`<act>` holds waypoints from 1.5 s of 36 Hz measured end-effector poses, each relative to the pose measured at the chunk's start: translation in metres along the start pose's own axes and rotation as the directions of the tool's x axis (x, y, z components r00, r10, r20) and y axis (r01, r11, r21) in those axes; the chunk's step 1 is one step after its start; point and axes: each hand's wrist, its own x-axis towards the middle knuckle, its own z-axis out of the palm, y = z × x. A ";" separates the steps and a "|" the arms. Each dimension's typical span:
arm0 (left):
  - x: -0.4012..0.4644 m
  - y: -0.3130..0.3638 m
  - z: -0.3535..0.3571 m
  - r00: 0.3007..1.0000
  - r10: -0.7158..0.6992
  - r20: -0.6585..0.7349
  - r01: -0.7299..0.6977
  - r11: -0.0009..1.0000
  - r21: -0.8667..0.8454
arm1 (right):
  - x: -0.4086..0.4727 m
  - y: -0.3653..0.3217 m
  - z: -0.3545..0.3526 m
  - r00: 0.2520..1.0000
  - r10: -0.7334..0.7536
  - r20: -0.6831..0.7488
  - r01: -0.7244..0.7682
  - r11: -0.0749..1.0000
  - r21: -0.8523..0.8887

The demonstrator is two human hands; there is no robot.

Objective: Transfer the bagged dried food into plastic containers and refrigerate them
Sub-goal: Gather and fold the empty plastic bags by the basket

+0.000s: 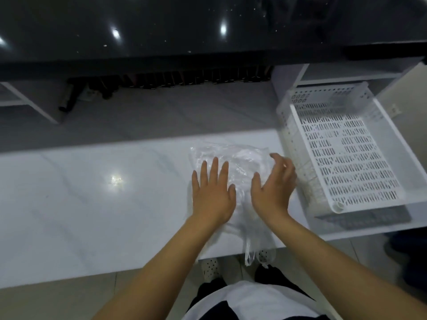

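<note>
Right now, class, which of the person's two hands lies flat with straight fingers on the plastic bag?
The left hand: its palm lies flat on the clear plastic bag. The right hand, nearer the white basket, has curled fingers.

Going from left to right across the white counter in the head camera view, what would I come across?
Bare white counter → left hand, flat on the clear plastic bag → right hand, fingers loosely bent over the bag's right side → white perforated basket.
</note>
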 end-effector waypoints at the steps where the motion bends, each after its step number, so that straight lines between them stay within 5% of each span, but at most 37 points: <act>1: 0.002 0.000 0.008 1.000 -0.005 0.001 0.005 1.000 0.012 | 0.001 -0.001 0.002 0.985 -0.169 0.035 0.172 0.983 -0.070; 4: 0.007 -0.006 0.026 1.000 -0.010 -0.007 0.010 0.999 0.046 | 0.020 0.000 0.014 0.839 -0.403 0.365 0.489 0.853 -0.181; 8: 0.004 -0.017 0.040 0.997 0.067 -0.025 -0.063 0.990 0.125 | 0.047 0.023 0.035 0.778 -0.201 0.595 0.466 0.820 -0.332; 13: 0.002 -0.027 0.040 0.993 0.107 -0.051 -0.099 0.986 0.131 | 0.046 0.039 0.043 0.871 -0.070 0.486 0.311 0.844 -0.437; 17: -0.013 -0.033 0.038 0.996 -0.027 -0.090 0.032 0.998 0.056 | 0.047 0.035 0.045 0.886 -0.024 0.463 0.250 0.866 -0.433; 23: -0.032 -0.027 0.008 0.941 -0.305 -0.146 0.219 0.878 -0.425 | 0.047 0.038 0.042 0.881 -0.073 0.468 0.267 0.893 -0.363; 27: -0.017 -0.025 -0.014 0.885 -0.466 0.001 0.432 0.818 -0.381 | 0.037 0.042 0.025 0.843 -0.269 0.465 0.414 0.877 -0.243; 31: -0.005 -0.020 -0.029 0.820 -0.546 0.172 0.566 0.730 -0.383 | 0.015 0.058 0.016 0.720 -0.265 0.642 0.539 0.796 -0.275; 36: -0.008 0.002 -0.048 0.864 -0.429 0.264 0.484 0.557 -0.675 | 0.011 0.060 0.018 0.733 -0.244 0.635 0.524 0.797 -0.300; 38: -0.017 0.018 -0.051 0.920 -0.350 0.177 0.375 0.655 -0.656 | 0.012 0.058 0.018 0.735 -0.243 0.633 0.516 0.806 -0.289; 40: -0.024 0.036 -0.045 0.965 -0.253 0.067 0.256 0.857 -0.447 | 0.016 0.060 0.016 0.745 -0.273 0.609 0.458 0.872 -0.170; 43: -0.031 0.061 -0.026 0.988 -0.152 0.040 0.156 0.977 -0.143 | 0.026 0.063 0.005 0.804 -0.258 0.536 0.087 0.942 0.324; 45: -0.034 0.078 -0.012 0.985 -0.134 0.104 0.141 0.988 -0.057 | 0.030 0.065 -0.010 0.832 -0.168 0.529 -0.229 0.764 0.603; 47: -0.031 0.088 0.000 0.975 -0.147 0.166 0.154 0.988 -0.030 | 0.029 0.062 -0.026 0.851 -0.112 0.512 -0.331 0.643 0.690; 51: -0.025 0.099 0.015 0.917 -0.195 0.348 0.271 0.944 -0.186 | 0.020 0.060 -0.039 0.934 -0.104 0.340 -0.156 0.739 0.656; 54: -0.026 0.101 0.010 0.913 -0.171 0.371 0.316 0.871 -0.377 | 0.017 0.067 -0.034 0.934 -0.257 0.247 0.150 0.912 0.381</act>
